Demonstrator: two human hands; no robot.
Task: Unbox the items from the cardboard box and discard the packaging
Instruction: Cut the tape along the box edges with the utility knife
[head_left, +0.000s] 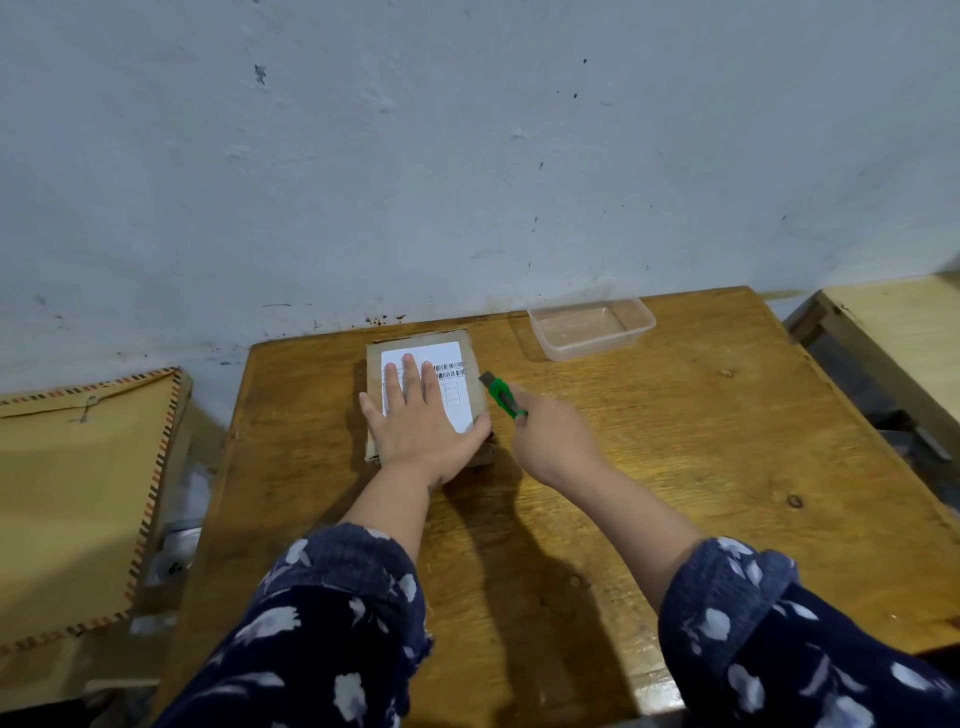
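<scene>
Cardboard box (425, 395) lying on wooden desk (649, 467), left hand (421, 415) pressing flat on top, fingers spread. Right hand (550, 436) gripping green cutter (503, 397), blade pointing beside box's right edge.

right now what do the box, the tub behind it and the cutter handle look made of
Box: brown cardboard, matte, with a white paper label.
Tub: clear plastic, thin and glossy; the table's wood shows through it.
Cutter handle: green, smooth, probably plastic; the grey tip looks like metal, though it's blurred.
</scene>
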